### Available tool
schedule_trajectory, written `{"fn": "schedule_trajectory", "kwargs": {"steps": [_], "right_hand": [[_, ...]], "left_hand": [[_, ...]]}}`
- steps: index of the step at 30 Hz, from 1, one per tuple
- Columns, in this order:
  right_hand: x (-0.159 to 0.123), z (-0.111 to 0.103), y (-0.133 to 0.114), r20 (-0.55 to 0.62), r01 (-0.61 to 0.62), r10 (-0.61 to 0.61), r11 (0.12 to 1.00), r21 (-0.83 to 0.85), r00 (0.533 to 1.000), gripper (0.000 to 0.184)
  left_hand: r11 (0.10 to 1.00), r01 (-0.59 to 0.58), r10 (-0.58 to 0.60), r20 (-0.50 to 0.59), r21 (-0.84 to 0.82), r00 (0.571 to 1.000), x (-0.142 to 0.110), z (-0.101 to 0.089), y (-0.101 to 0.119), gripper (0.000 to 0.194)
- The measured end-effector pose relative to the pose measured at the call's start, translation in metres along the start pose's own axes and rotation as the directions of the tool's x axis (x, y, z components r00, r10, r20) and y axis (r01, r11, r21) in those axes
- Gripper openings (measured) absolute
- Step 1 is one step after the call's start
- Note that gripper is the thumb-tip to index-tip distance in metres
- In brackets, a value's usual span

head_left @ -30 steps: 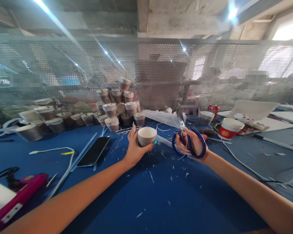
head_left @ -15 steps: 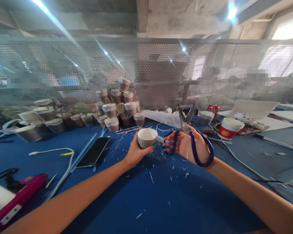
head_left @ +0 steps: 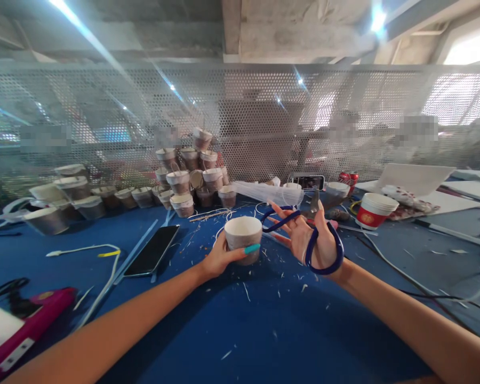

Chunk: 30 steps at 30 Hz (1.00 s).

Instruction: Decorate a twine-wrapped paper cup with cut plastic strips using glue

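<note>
My left hand [head_left: 220,258] is wrapped round a small cup [head_left: 243,242], white inside with a greyish, textured wall. The cup stands upright, and my thumb with its turquoise nail lies across its front. To the right, my right hand [head_left: 304,240] has its palm turned up, with a pair of scissors [head_left: 324,261] hooked on it. One blue loop hangs round the thumb, while the other is by the spread fingers. The blades point away from me, partly hidden behind the thumb. A small gap separates the cup from the right fingers.
Similar cups [head_left: 180,181] are piled at the back, with more at the left. A phone [head_left: 152,250] lies left of my hand; another phone [head_left: 310,182] leans at the back. Red-and-white paper cups [head_left: 374,210] stand right. A magenta power strip [head_left: 36,330], cables and white scraps lie on the blue tabletop [head_left: 240,330].
The cup has turned more upright and come slightly nearer, its side now facing me. In my right hand the scissors have swung lower, and their blades no longer stand up spread apart.
</note>
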State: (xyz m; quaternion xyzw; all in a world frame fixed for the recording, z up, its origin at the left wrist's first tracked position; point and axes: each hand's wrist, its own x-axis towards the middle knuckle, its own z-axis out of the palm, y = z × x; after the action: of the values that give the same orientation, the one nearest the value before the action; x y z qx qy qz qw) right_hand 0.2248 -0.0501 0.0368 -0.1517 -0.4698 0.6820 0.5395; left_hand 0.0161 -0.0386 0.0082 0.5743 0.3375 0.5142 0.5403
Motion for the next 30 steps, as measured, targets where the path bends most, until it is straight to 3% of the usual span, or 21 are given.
{"fn": "schedule_trajectory", "kwargs": {"steps": [3, 6, 10, 15, 22, 27, 30], "right_hand": [[0.001, -0.003, -0.001, 0.012, -0.046, 0.046, 0.999, 0.016, 0.999, 0.06], [0.002, -0.01, 0.001, 0.002, -0.077, 0.077, 0.997, 0.02, 0.997, 0.053], [0.003, -0.019, 0.004, -0.062, -0.088, 0.087, 0.996, -0.012, 0.994, 0.045], [0.0, -0.017, 0.0, -0.007, -0.119, 0.119, 0.993, -0.027, 0.993, 0.045], [0.001, -0.011, -0.002, 0.049, -0.104, 0.105, 0.994, -0.029, 0.993, 0.043], [0.001, -0.01, -0.003, 0.06, -0.07, 0.072, 0.997, -0.038, 0.996, 0.048], [0.001, -0.009, -0.003, 0.055, -0.031, 0.031, 1.0, -0.004, 0.998, 0.052]], "left_hand": [[0.999, -0.038, 0.037, -0.051, -0.019, 0.998, -0.001, 0.006, 0.002, 0.065], [0.993, -0.118, 0.115, -0.168, -0.01, 0.979, 0.004, 0.009, -0.001, 0.062], [0.991, -0.069, 0.038, -0.264, -0.111, 0.964, 0.014, 0.004, -0.007, 0.051], [0.962, 0.0, -0.067, -0.239, -0.272, 0.969, 0.016, 0.001, -0.009, 0.047], [0.967, 0.076, -0.108, -0.123, -0.241, 0.986, 0.013, 0.003, -0.009, 0.056], [0.979, 0.007, -0.044, -0.181, -0.202, 0.982, 0.012, 0.003, -0.01, 0.056], [0.991, -0.088, 0.071, -0.17, -0.099, 0.983, 0.007, -0.003, -0.012, 0.056]]}}
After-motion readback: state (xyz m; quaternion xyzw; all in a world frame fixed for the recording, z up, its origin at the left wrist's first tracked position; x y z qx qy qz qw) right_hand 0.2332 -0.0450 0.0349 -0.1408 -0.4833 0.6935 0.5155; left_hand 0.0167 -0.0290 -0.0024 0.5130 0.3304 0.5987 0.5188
